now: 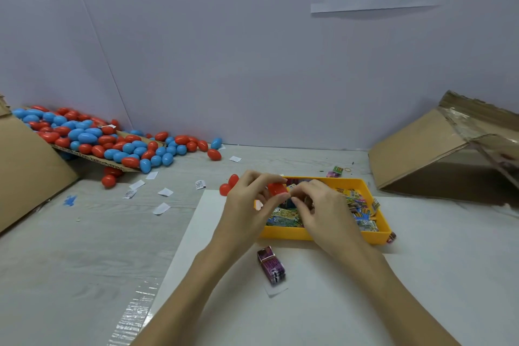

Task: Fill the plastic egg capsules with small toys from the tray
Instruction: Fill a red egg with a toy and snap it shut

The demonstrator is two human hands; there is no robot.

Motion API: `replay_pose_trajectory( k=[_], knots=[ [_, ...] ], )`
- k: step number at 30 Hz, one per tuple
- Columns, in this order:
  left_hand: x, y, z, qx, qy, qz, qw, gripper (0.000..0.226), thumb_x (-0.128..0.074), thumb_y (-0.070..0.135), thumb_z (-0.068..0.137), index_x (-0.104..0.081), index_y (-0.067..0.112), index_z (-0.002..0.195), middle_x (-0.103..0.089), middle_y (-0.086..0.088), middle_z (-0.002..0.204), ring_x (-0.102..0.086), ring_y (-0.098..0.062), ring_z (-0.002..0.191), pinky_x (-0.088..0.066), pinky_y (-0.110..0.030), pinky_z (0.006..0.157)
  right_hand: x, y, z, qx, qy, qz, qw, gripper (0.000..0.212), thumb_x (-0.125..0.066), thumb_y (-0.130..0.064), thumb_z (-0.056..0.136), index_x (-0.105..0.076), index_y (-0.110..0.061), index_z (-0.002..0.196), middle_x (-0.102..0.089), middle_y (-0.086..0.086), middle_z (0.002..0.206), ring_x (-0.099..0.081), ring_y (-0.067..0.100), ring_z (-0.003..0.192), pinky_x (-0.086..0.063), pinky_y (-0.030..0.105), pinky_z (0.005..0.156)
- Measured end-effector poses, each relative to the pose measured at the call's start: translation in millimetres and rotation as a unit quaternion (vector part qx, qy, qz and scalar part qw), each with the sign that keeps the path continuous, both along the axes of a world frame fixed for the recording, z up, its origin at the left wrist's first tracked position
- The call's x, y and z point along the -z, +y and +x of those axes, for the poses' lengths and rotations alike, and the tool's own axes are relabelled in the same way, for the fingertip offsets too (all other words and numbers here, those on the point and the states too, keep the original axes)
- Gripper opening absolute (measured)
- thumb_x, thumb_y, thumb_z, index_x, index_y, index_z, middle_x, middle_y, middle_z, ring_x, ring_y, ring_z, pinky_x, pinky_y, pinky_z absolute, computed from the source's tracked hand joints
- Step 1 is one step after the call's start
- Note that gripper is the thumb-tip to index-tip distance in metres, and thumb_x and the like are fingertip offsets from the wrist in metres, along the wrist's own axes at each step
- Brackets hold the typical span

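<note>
— Over the yellow tray (323, 234), what grips the red egg capsule (277, 187)?
— The left hand (247, 199), fingers curled round it (right hand (323, 208) pinching beside it, contents unclear).

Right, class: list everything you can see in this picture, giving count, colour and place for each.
egg capsules: many, red and blue, spilling from cardboard at far left
red capsule: one, held over the tray
tray: one, yellow, centre, holding colourful toy packets
purple packet: one, on the white sheet before the tray
paper slips: several, white, scattered left of centre
cardboard box: one, brown, on its side, right
left hand: grips the red capsule
right hand: fingertips curled at the capsule
</note>
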State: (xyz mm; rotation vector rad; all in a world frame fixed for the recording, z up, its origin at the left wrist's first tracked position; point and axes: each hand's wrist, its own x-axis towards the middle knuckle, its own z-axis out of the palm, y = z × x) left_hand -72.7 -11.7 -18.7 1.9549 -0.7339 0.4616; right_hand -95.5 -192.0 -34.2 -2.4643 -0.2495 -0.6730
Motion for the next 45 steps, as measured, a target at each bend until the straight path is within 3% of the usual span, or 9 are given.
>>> replay_pose_trajectory(
  k=[3,7,12,16,20,26,34,37,45],
  knots=[
    [6,1,-2,0.013,0.028,-0.030,0.999,0.036,-0.074,0.009,0.094,-0.064,0.019,0.127,-0.066,0.005,0.113,-0.069,-0.011,0.095,-0.056,-0.022,0.084,-4,0,-3,-0.039,0.050,-0.028,0.998,0.022,-0.062,-0.038,0.100,-0.080,-0.024,0.099,-0.069,-0.010,0.101,-0.055,0.015,0.097,-0.048,0.036,0.086],
    [3,6,0,0.029,0.133,-0.106,0.985,0.036,-0.067,0.003,0.095,-0.067,0.029,0.120,-0.073,0.010,0.107,-0.070,-0.012,0.100,-0.057,-0.026,0.084,-9,2,-9,-0.055,0.101,-0.083,0.990,0.040,-0.049,-0.050,0.104,-0.082,-0.028,0.094,-0.073,-0.014,0.104,-0.054,0.014,0.100,-0.043,0.039,0.095],
    [1,14,3,0.058,0.229,-0.168,0.957,0.031,-0.075,0.015,0.094,-0.069,0.032,0.120,-0.075,0.003,0.107,-0.070,-0.016,0.105,-0.059,-0.033,0.092,-10,7,-10,-0.014,0.090,-0.095,0.991,0.025,-0.058,-0.040,0.102,-0.079,-0.026,0.104,-0.075,-0.010,0.098,-0.059,0.012,0.096,-0.046,0.034,0.093],
    [0,11,2,0.037,0.216,-0.165,0.962,0.034,-0.085,0.023,0.086,-0.068,0.029,0.114,-0.075,0.006,0.104,-0.071,-0.013,0.099,-0.059,-0.029,0.087,-12,9,-10,0.011,0.089,0.001,0.996,0.011,-0.076,-0.030,0.093,-0.081,-0.025,0.101,-0.077,-0.012,0.094,-0.067,0.003,0.086,-0.054,0.020,0.082],
    [0,10,1,0.085,0.227,-0.160,0.957,0.030,-0.071,0.014,0.098,-0.064,0.030,0.122,-0.075,0.006,0.114,-0.070,-0.014,0.112,-0.059,-0.032,0.094,-10,12,-6,0.035,0.118,0.031,0.992,0.009,-0.079,-0.031,0.090,-0.083,-0.026,0.096,-0.077,-0.012,0.088,-0.066,-0.001,0.080,-0.050,0.009,0.070],
    [-5,13,1,0.041,0.201,-0.154,0.967,0.024,-0.058,0.003,0.102,-0.074,0.021,0.101,-0.074,0.005,0.107,-0.070,-0.005,0.098,-0.053,-0.016,0.077,-10,15,-10,-0.028,0.097,0.008,0.995,0.043,-0.057,-0.046,0.102,-0.079,-0.015,0.080,-0.073,0.002,0.078,-0.066,0.016,0.075,-0.051,0.039,0.075],
    [-5,17,6,0.002,0.215,-0.160,0.963,0.026,-0.059,0.001,0.100,-0.076,0.018,0.091,-0.074,0.000,0.103,-0.069,0.001,0.088,-0.052,-0.013,0.069,-19,11,-17,-0.066,0.097,-0.058,0.991,0.055,-0.046,-0.056,0.101,-0.070,-0.016,0.073,-0.065,0.003,0.062,-0.060,0.018,0.060,-0.046,0.038,0.064],
    [-6,16,4,0.000,0.201,-0.147,0.968,0.031,-0.060,0.002,0.100,-0.077,0.024,0.087,-0.075,0.005,0.099,-0.069,0.000,0.086,-0.052,-0.013,0.069,-19,9,-16,-0.068,0.108,-0.073,0.989,0.056,-0.048,-0.052,0.102,-0.070,-0.009,0.073,-0.067,0.006,0.070,-0.061,0.021,0.069,-0.047,0.043,0.071],
    [-5,16,5,-0.016,0.193,-0.128,0.973,0.035,-0.060,0.003,0.100,-0.076,0.029,0.083,-0.072,0.005,0.103,-0.069,-0.003,0.094,-0.056,-0.018,0.069,-15,2,-12,-0.034,0.132,-0.056,0.989,0.043,-0.051,-0.038,0.105,-0.080,-0.010,0.090,-0.068,0.002,0.092,-0.062,0.013,0.085,-0.046,0.026,0.079]
  ],
)
